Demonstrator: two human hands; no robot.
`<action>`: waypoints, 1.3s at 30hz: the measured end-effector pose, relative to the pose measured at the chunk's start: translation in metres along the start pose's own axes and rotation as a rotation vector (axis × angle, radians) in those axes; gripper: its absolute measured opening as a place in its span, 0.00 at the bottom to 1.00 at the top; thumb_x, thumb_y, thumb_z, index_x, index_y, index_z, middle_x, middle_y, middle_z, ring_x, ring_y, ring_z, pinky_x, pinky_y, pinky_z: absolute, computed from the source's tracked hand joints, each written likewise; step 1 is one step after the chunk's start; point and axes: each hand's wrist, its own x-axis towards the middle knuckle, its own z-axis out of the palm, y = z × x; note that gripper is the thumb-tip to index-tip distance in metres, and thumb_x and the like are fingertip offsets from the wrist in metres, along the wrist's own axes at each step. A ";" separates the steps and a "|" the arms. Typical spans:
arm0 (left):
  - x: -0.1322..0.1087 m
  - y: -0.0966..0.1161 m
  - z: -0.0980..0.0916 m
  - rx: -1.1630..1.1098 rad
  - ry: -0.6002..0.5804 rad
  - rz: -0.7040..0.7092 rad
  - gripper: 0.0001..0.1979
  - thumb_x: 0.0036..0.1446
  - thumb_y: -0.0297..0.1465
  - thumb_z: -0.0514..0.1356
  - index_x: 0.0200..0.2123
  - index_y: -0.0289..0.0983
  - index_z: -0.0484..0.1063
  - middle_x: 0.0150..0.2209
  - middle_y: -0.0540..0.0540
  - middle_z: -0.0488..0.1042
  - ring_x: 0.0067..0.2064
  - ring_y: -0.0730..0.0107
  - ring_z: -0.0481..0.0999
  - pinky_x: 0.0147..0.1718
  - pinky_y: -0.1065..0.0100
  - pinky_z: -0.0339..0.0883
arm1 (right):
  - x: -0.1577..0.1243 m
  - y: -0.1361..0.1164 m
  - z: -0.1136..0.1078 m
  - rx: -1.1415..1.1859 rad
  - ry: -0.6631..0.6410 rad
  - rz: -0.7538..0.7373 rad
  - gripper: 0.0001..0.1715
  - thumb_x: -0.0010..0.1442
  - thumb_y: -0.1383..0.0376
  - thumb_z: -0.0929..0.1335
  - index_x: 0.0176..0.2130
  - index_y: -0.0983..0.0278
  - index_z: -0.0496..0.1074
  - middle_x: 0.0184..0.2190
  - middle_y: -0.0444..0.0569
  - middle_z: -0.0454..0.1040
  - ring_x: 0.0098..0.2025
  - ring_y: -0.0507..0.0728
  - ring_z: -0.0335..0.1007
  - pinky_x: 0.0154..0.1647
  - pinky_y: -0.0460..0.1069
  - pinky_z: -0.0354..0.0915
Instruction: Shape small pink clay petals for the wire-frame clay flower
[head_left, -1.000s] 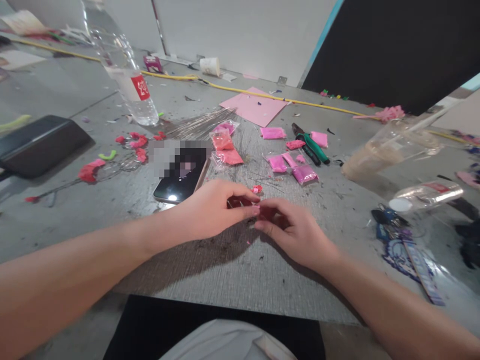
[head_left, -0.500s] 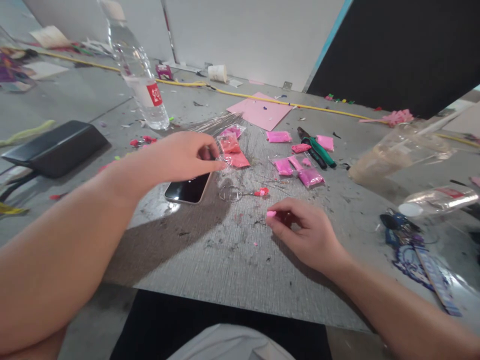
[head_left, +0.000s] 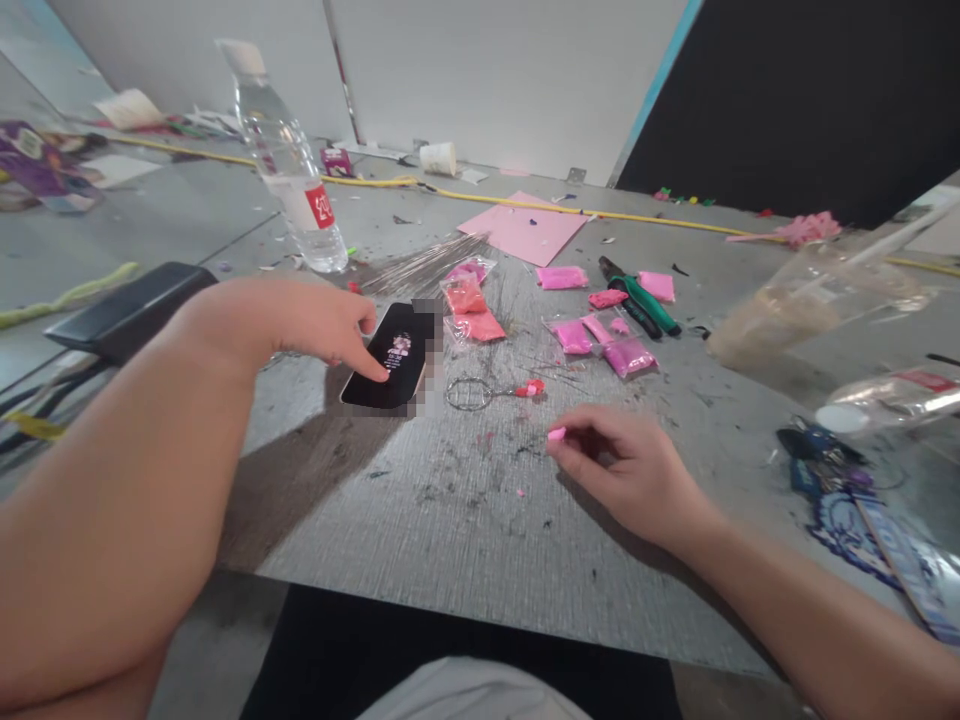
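Observation:
My left hand (head_left: 300, 325) reaches over the grey table (head_left: 480, 540) and one finger touches the lit screen of a black phone (head_left: 390, 355); its other fingers are curled with nothing held. My right hand (head_left: 626, 470) rests on the table, fingers pinched on a small pink piece (head_left: 556, 433). A wire ring with a red bit on its stem (head_left: 487, 392) lies between the hands. Small bags of pink and red material (head_left: 469, 305) lie beyond the phone, and more pink bags (head_left: 600, 340) further right.
A water bottle (head_left: 296, 170) stands at the back left, near a black case (head_left: 131, 310). Green-handled pliers (head_left: 637, 300), a pink sheet (head_left: 525, 228), a bundle of thin wires (head_left: 420, 265), a plastic cup (head_left: 810, 300), a lying bottle (head_left: 892, 400) and keys (head_left: 832, 470) surround the work spot.
My left hand left the right hand, swung up over the bags, then came down onto the phone, whose screen lit up. The wire ring now lies on the table. The right hand kept still.

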 end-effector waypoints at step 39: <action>-0.033 0.116 0.026 -0.556 0.324 0.291 0.14 0.65 0.43 0.62 0.38 0.38 0.74 0.32 0.49 0.78 0.31 0.71 0.74 0.32 0.67 0.65 | -0.001 0.005 -0.002 0.046 0.147 -0.193 0.08 0.68 0.64 0.72 0.47 0.61 0.80 0.37 0.47 0.77 0.33 0.51 0.72 0.32 0.47 0.67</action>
